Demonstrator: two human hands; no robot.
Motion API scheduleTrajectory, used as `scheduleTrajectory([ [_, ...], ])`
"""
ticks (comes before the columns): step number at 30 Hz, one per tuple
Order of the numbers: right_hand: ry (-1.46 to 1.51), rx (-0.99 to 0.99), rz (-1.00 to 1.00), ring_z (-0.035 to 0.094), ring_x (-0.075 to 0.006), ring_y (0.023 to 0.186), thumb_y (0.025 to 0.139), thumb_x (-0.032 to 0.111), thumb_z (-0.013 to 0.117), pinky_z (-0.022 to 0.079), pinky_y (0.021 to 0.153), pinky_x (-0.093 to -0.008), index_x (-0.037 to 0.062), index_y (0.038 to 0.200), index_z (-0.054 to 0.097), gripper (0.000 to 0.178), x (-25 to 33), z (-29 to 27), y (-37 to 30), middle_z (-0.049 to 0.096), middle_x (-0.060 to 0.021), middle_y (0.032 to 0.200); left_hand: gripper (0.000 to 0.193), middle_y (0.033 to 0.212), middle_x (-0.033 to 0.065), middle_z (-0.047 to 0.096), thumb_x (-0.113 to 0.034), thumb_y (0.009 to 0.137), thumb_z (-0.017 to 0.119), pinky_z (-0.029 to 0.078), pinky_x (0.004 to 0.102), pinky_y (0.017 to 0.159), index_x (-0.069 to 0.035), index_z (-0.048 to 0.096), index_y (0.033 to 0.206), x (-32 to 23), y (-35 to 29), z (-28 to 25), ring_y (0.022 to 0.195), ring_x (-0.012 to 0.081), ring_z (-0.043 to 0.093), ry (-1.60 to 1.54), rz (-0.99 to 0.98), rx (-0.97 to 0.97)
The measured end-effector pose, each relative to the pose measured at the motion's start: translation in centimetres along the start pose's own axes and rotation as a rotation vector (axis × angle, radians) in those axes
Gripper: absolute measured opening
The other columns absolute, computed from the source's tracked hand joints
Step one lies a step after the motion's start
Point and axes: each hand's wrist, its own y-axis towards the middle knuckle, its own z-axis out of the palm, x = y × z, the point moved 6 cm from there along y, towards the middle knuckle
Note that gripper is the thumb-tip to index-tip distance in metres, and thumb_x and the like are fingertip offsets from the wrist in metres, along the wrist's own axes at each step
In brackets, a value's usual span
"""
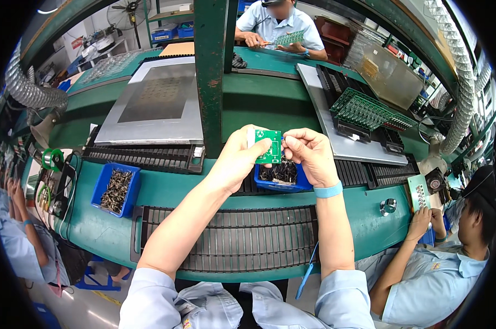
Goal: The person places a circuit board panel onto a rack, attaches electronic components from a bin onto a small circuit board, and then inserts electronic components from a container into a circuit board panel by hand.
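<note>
My left hand (236, 156) grips a small green circuit board (275, 149) by its left side, thumb lying across its face. At the board's right edge, the fingers of my right hand (312, 155) are pinched together; a small dark part shows there, too small to make out. A blue band is round my right wrist. Beneath both hands sits a blue bin (285, 187) of small dark parts with leads, partly hidden by them. Between my forearms a black slotted rack (226, 238) lies on the green bench.
To the left stands another blue bin (98, 193) of leaded parts. Beyond it, a grey metal plate (108, 129) rests on black racks. Green boards (363, 109) stand in a rack at right. A green post (209, 71) rises ahead. Co-workers sit opposite, right and left.
</note>
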Motion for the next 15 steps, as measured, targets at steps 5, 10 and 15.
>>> scheduleTrajectory([
  [5,0.121,-0.021,-0.032,0.047,-0.0064,0.056,0.081,0.003,0.063,0.036,0.049,-0.0137,-0.0015,0.089,0.061,0.010,-0.1,0.0,0.0,0.060,-0.0059,0.071,0.016,0.087,0.0094,0.059,-0.004,0.085,0.055,0.049,0.0196,0.067,0.003,0.052,0.099,-0.5,-0.1,-0.3,0.075,0.0102,0.058,-0.058,0.056,0.011],
  [10,0.084,-0.029,-0.076,0.046,-0.0055,0.056,0.081,0.005,0.064,0.036,0.050,-0.0138,-0.0013,0.087,0.061,0.009,0.0,0.5,-0.3,0.058,-0.0040,0.070,0.015,0.087,0.0091,0.058,-0.005,0.085,0.056,0.049,0.0199,0.068,0.002,0.052,0.098,-0.7,-0.1,-0.1,0.075,0.0102,0.057,-0.068,0.071,0.015],
  [15,0.010,-0.064,-0.151,0.044,-0.0049,0.056,0.083,0.007,0.063,0.035,0.051,-0.0143,-0.0004,0.083,0.059,0.008,0.0,1.5,-0.7,0.055,-0.0023,0.068,0.016,0.087,0.0079,0.058,-0.006,0.085,0.058,0.048,0.0198,0.068,0.001,0.052,0.098,-0.8,-0.2,-0.1,0.074,0.0098,0.057,-0.118,0.101,0.010],
])
